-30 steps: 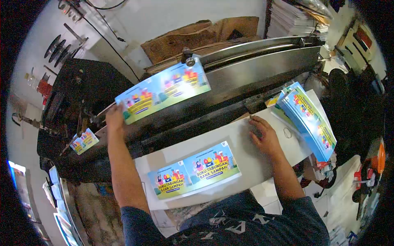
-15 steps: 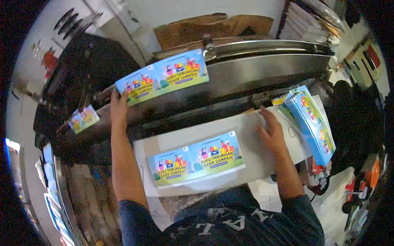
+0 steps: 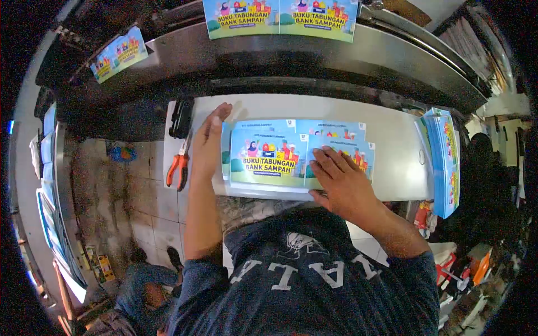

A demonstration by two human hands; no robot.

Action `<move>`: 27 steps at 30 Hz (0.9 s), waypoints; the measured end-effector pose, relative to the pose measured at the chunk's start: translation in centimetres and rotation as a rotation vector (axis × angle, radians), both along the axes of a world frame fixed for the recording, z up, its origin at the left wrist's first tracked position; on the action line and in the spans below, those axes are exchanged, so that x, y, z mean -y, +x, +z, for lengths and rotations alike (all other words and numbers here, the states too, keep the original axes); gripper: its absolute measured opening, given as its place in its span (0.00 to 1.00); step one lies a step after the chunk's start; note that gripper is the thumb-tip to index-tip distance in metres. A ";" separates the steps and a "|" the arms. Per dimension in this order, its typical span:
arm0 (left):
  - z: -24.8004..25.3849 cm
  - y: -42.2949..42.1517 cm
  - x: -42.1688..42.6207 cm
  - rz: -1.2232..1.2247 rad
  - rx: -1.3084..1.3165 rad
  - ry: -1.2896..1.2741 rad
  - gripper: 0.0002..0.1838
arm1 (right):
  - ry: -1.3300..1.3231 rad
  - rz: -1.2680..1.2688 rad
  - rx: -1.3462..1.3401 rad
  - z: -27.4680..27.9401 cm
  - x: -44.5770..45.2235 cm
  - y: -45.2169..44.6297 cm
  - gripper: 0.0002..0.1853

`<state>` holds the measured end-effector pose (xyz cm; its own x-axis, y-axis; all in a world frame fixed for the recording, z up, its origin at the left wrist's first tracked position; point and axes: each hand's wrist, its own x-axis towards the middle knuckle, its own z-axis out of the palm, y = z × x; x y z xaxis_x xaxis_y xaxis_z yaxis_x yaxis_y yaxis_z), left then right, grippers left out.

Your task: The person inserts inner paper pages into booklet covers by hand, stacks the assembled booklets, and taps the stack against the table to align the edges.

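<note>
On the white tabletop in front of me lie two overlapping printed booklet strips (image 3: 269, 159), light blue with the words "Buku Tabungan Bank Sampah". My right hand (image 3: 343, 183) rests flat over the right half of the upper one, fingers stretched out, hiding part of its print. Beside the strips' left edge, my left hand (image 3: 208, 134) stands on its side with fingers extended. Whether it touches the paper edge I cannot tell. Another booklet strip (image 3: 280, 21) leans on the metal machine beyond the table, and a smaller printed piece (image 3: 119, 54) sits to its left.
Orange-handled pliers (image 3: 178, 168) and a black tool (image 3: 181, 117) lie at the left end of the white table (image 3: 400, 168). A stack of booklets (image 3: 444, 162) stands at its right end. A long metal bar (image 3: 269, 56) runs across behind. Another person's leg (image 3: 143, 285) shows lower left.
My left hand has come back from the machine's strip to the table. My right hand has moved left onto the booklets. Two overlapping strips now lie where one lay; the view has shifted.
</note>
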<state>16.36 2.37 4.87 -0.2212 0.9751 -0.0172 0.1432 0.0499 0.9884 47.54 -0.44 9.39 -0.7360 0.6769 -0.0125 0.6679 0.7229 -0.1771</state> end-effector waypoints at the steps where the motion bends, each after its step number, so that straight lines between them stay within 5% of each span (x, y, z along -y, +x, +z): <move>1: -0.3 0.5 0.4 -0.004 0.010 -0.010 0.27 | -0.010 -0.004 0.010 -0.1 0.3 0.1 0.33; 7: -1.9 1.1 0.5 -0.013 -0.023 0.113 0.34 | 0.039 0.022 0.065 0.7 -1.1 -0.5 0.30; 10: -2.7 1.0 0.0 0.038 -0.034 -0.036 0.41 | -0.221 0.130 -0.015 3.7 -4.8 0.0 0.24; 12: -3.8 0.3 0.4 -0.062 0.248 0.192 0.47 | -0.483 0.131 0.090 7.0 -7.6 -0.4 0.18; 17: -5.4 -0.3 0.1 -0.019 0.203 0.137 0.52 | 0.005 0.083 -0.178 14.1 -13.7 7.7 0.14; 18: -6.6 -1.0 -0.1 -0.051 0.222 0.171 0.46 | 0.029 -0.249 -0.058 16.9 -14.2 9.0 0.13; 20: -7.0 -1.0 0.0 -0.078 0.245 0.209 0.41 | 0.040 -0.584 -0.310 19.2 -17.6 17.5 0.10; 22: -5.5 -0.1 0.4 -0.014 0.275 0.199 0.49 | 0.724 -0.571 -0.361 21.1 -18.4 20.4 0.13; 24: -4.6 0.2 0.5 0.023 0.217 0.122 0.47 | 1.013 -0.443 -0.071 19.7 -21.2 23.0 0.16; 27: -4.9 0.1 0.4 0.046 0.225 0.107 0.47 | 0.798 -0.490 -0.179 11.2 -24.8 25.2 0.21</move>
<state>16.45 1.94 0.01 -0.2681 0.9629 0.0314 -0.0811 -0.0550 0.9952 72.79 24.31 20.60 -0.3145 0.6704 0.6721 0.9393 0.3218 0.1187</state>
